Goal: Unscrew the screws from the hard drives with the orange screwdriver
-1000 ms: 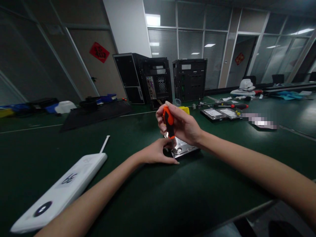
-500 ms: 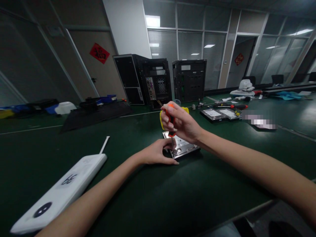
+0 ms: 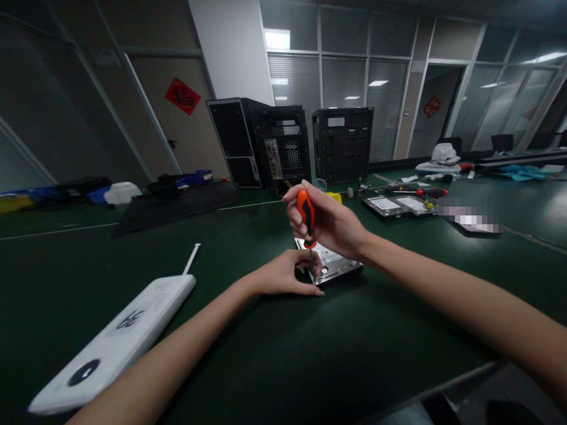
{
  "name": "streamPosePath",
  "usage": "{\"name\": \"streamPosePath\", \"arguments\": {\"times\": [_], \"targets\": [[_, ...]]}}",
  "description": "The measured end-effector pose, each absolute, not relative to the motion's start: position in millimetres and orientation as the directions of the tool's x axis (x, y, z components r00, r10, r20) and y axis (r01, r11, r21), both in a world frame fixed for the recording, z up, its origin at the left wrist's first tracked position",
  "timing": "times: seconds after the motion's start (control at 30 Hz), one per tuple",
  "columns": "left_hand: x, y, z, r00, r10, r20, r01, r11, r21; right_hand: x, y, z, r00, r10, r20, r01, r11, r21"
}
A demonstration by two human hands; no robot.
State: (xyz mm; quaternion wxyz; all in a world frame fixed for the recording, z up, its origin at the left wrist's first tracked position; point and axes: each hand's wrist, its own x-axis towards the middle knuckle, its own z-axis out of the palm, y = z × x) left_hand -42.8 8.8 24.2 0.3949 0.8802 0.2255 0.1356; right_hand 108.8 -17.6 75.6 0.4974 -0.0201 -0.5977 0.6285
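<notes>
A silver hard drive (image 3: 340, 269) lies flat on the green table, partly covered by both hands. My left hand (image 3: 283, 273) curls round its near left corner, thumb along the near side and fingers on the left part. In my right hand (image 3: 337, 225) is an orange and black screwdriver (image 3: 306, 213), held nearly upright by the handle. Its thin shaft runs down between the left thumb and fingers to the drive's near left corner. The exact contact of the tip is too small to make out.
A white device marked 39 (image 3: 119, 336) lies at the left. Computer cases (image 3: 343, 144) stand at the back. Two more hard drives (image 3: 385, 206), another screwdriver (image 3: 432, 192) and a yellow object (image 3: 335, 198) lie beyond the hands. A black mat (image 3: 177, 203) is at the back left.
My right fingers have shifted on the screwdriver, so more of its handle shows. The yellow object behind is now more hidden. My left hand stays on the hard drive.
</notes>
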Motion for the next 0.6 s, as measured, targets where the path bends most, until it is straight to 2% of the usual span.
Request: {"name": "streamPosePath", "arguments": {"times": [0.2,0.43,0.6], "targets": [[-43.6,7.4,26.9,0.864,0.501,0.055,0.304,-0.604,0.737,108.9,-19.8,77.4,-0.469,0.644,0.605,-0.551,0.322,-0.770],[-43.5,8.0,26.0,0.858,0.510,0.060,0.302,-0.596,0.744,108.9,-17.2,78.9,-0.503,0.617,0.605,-0.567,0.293,-0.770],[-42.4,9.1,24.6,0.850,0.525,0.036,0.319,-0.568,0.758,108.8,-14.2,77.4,-0.457,0.634,0.624,-0.549,0.351,-0.758]]}}
